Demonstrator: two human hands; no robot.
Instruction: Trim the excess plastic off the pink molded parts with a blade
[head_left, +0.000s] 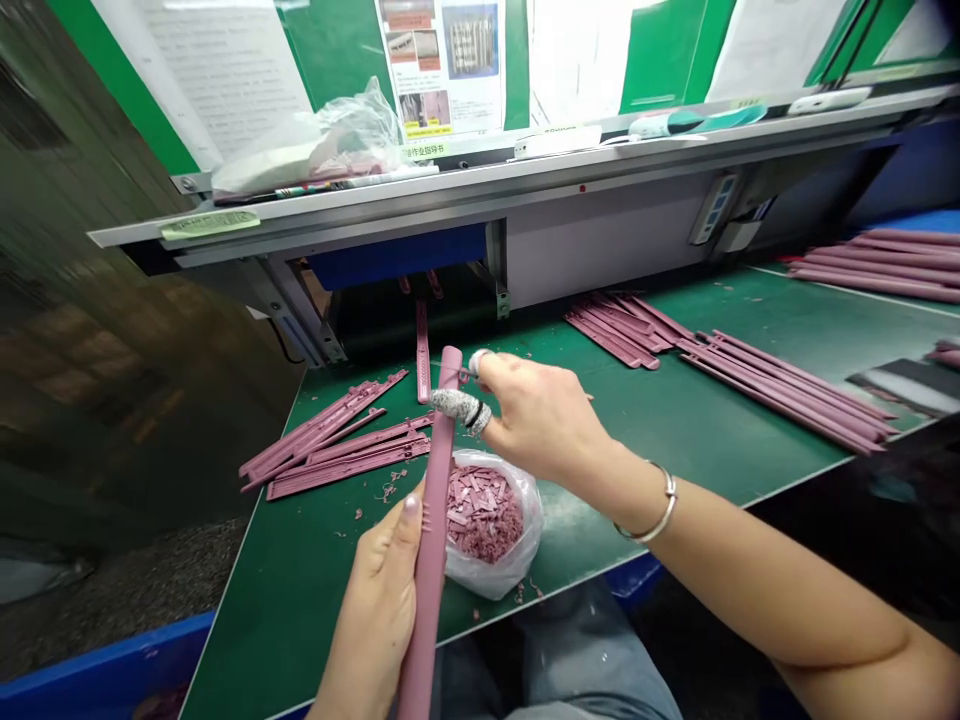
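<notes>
My left hand (pixel 379 590) is wrapped round the lower part of a long pink plastic strip (pixel 433 540), which stands tilted in front of me. At the strip's upper end is my right hand (pixel 536 410), its thumb and forefinger in cloth finger covers. The thumb cover lies against the strip. A thin dark piece and a small pink curl show between these fingers; I cannot make out what they grip. Just behind the strip sits a clear plastic bag (pixel 531 520) of pink shavings and flat offcuts (pixel 484 510).
Pink strips lie left on the green table (pixel 600 530), in a left pile (pixel 330 440). More bundles lie right, including a near bundle (pixel 787 390) and a far stack (pixel 885 265). A metal shelf (pixel 450 190) crosses behind. A blue bin (pixel 112 660) stands lower left.
</notes>
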